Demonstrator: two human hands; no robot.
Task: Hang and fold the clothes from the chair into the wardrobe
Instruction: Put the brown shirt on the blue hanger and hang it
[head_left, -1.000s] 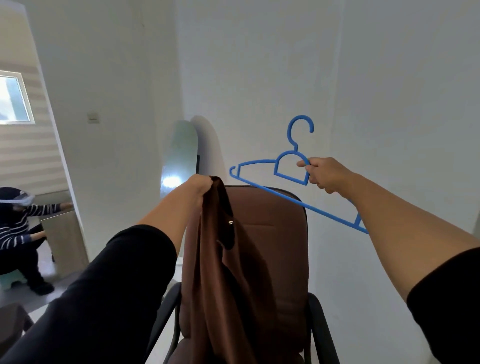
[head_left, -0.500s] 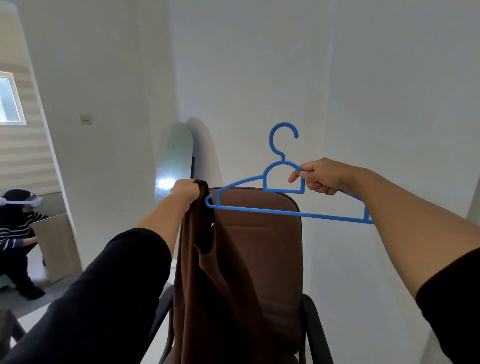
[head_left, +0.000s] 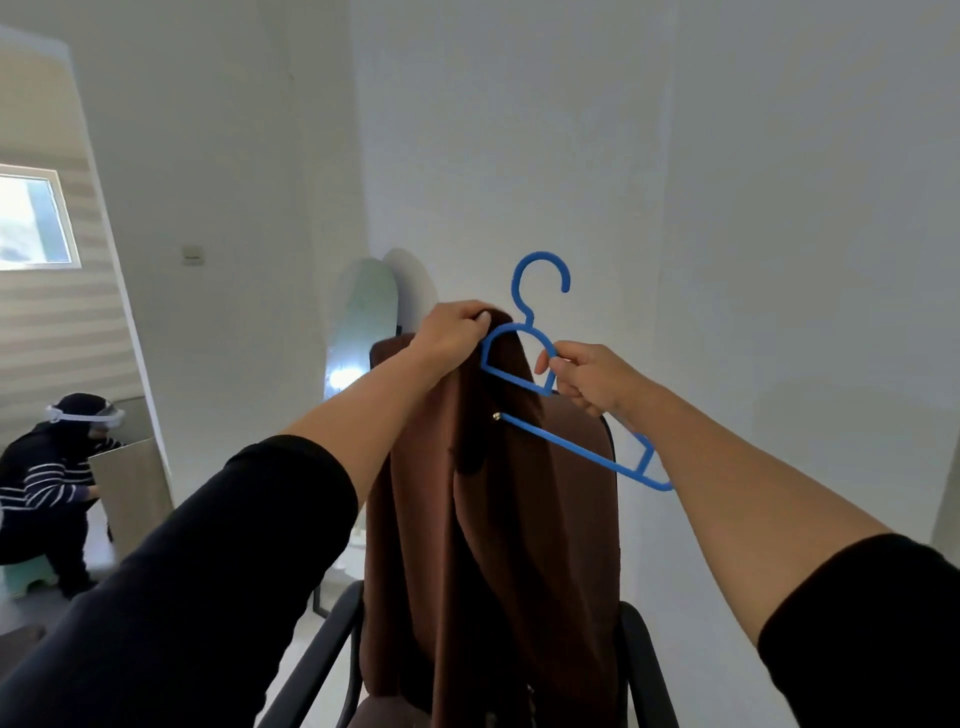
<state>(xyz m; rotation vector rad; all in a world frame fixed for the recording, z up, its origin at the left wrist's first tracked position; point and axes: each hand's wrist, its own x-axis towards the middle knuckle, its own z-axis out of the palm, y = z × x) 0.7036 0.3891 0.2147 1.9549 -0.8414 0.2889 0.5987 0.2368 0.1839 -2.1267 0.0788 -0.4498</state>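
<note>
At frame centre: garment (head_left: 498, 519) pinched at top by left hand (head_left: 449, 338), hanger (head_left: 540, 374) gripped by right hand (head_left: 592, 379), left arm threaded inside; slippage likely if pinch loosened.

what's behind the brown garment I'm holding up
A brown chair stands behind the garment, its backrest mostly covered. The hanger's left end is hidden in the cloth.

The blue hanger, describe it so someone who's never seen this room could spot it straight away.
Look at the white wall corner above the brown chair. In front of it, the right hand holds the hanger, one end slid into the brown garment that the left hand grips. It is the only bright blue thing, with an open hook on top.
</note>
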